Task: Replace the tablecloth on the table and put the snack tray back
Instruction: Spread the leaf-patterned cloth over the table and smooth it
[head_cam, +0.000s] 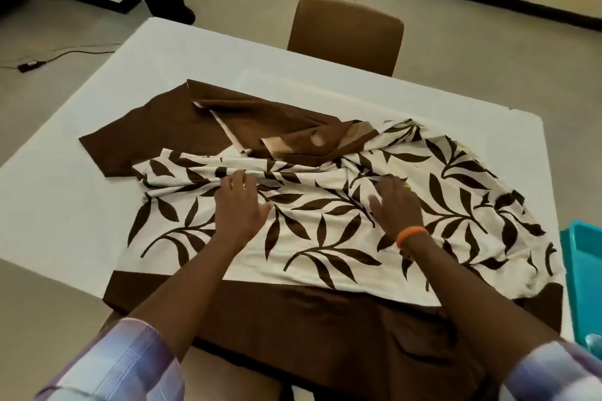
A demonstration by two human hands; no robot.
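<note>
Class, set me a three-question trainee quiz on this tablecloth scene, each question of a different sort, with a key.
1. True or false: both hands lie on the leaf-print cloth.
2. Which wrist bears the orange band? A) left B) right
3. Fill in: the teal tray sits at the table's ____ edge.

Key: 1. True: the left hand and right hand both rest on it, fingers bent into its folds. 2. B. 3. Right, past the white table, only partly in view.
</note>
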